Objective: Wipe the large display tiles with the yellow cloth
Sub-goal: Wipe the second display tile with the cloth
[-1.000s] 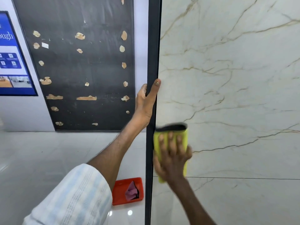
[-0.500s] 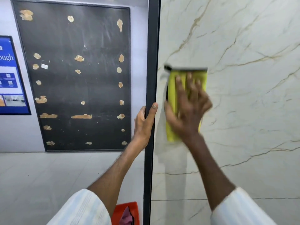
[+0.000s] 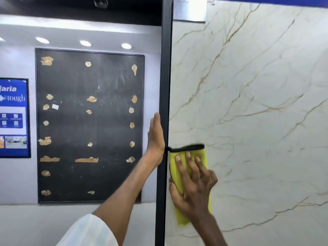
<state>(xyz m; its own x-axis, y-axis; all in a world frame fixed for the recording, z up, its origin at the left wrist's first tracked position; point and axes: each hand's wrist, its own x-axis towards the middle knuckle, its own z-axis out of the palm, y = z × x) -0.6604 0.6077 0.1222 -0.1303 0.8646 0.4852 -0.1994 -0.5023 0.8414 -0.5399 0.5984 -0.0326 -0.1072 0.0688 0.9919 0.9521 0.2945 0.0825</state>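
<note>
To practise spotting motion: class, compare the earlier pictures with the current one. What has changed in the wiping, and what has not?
The right hand swept the yellow cloth up the marble tile, then back down beside the black frame. The left hand loosened from gripping the frame to lying flat against it. Unchanged: the cloth stays pressed flat on the tile.

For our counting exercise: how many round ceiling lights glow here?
4. Three round ceiling lights sit above the dark patch-marked wall board: left light, middle light, right light. A fourth light is cut by the picture's left edge. More may hide behind the black upright frame.
</note>
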